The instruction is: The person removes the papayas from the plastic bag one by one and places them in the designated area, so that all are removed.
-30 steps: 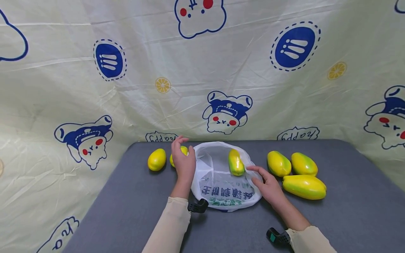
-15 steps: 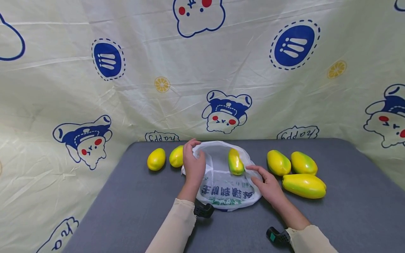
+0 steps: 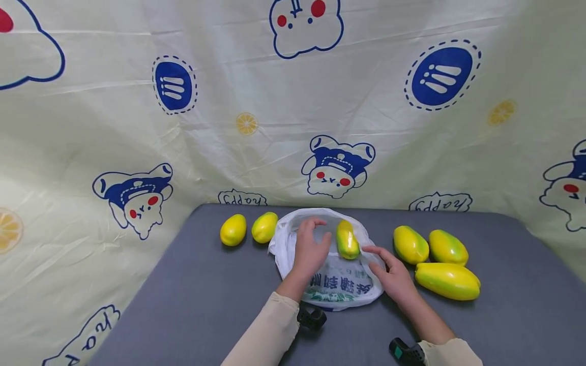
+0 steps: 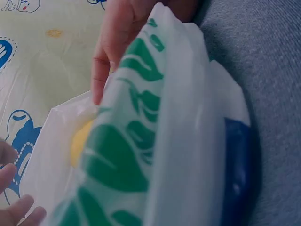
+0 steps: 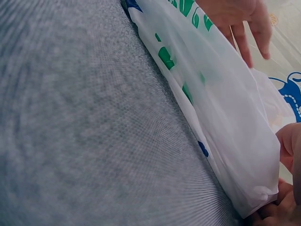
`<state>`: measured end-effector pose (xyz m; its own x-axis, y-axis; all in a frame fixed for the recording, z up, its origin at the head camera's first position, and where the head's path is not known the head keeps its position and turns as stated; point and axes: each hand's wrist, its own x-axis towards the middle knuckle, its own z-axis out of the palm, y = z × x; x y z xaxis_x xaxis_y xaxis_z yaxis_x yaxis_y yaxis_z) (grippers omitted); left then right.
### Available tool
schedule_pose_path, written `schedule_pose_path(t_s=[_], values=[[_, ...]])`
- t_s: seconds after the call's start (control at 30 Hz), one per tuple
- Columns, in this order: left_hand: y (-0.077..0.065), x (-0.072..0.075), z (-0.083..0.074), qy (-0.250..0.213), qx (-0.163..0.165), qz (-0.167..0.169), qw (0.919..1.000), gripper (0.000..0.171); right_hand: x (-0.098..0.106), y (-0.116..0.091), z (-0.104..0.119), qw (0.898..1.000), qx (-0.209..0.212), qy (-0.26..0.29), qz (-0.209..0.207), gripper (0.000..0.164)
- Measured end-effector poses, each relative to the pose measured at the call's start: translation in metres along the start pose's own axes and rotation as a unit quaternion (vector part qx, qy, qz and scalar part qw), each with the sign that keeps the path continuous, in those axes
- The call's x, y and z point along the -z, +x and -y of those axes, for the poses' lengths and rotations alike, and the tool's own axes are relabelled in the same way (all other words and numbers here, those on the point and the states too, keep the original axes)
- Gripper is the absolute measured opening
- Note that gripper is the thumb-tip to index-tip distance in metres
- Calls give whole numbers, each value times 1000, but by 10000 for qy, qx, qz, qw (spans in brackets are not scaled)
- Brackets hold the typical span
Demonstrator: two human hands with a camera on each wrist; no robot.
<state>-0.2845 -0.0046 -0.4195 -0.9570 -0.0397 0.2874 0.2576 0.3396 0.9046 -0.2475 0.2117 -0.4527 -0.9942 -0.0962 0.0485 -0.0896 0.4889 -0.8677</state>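
Observation:
A white plastic bag [image 3: 286, 249] with dark lettering and green leaf prints lies on the table, its mouth spread wide. Inside it rests one elongated yellow-green fruit [image 3: 347, 241]; part of it shows yellow through the opening in the left wrist view. My left hand [image 3: 311, 254] hovers over the mouth, left of that fruit, fingers loosely bent and holding nothing. At the bag's right rim my right hand [image 3: 396, 279] pinches the plastic between thumb and fingers. In the right wrist view, some fingertips of the right hand are hidden behind the bag [image 5: 230, 113].
Two yellow fruits [image 3: 233, 230] sit left of the bag, near the table's back edge. To the right lie two rounder yellow-green fruits [image 3: 411, 245] and a long papaya-like one [image 3: 447, 281]. A printed curtain [image 3: 274, 152] hangs behind the grey table [image 3: 206, 305].
My left hand has moved right, from the bag's left rim to over its mouth, uncovering the second yellow fruit. The right hand has stayed at the rim. The head view has shifted slightly.

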Motion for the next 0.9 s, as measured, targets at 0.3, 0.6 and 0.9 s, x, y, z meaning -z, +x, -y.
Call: schedule_pose_path(t_s=[0.3, 0.6, 0.9], values=[[0, -10, 0, 270, 232, 493, 9982, 37, 0, -1, -2, 9998, 206, -24, -25, 37], [1, -25, -1, 180, 684, 599, 9957, 50, -2, 0, -3, 9998, 216, 50, -18, 36], [-2, -40, 0, 257, 655, 629, 9955, 57, 0, 1, -5, 9994, 348, 38, 40, 36]])
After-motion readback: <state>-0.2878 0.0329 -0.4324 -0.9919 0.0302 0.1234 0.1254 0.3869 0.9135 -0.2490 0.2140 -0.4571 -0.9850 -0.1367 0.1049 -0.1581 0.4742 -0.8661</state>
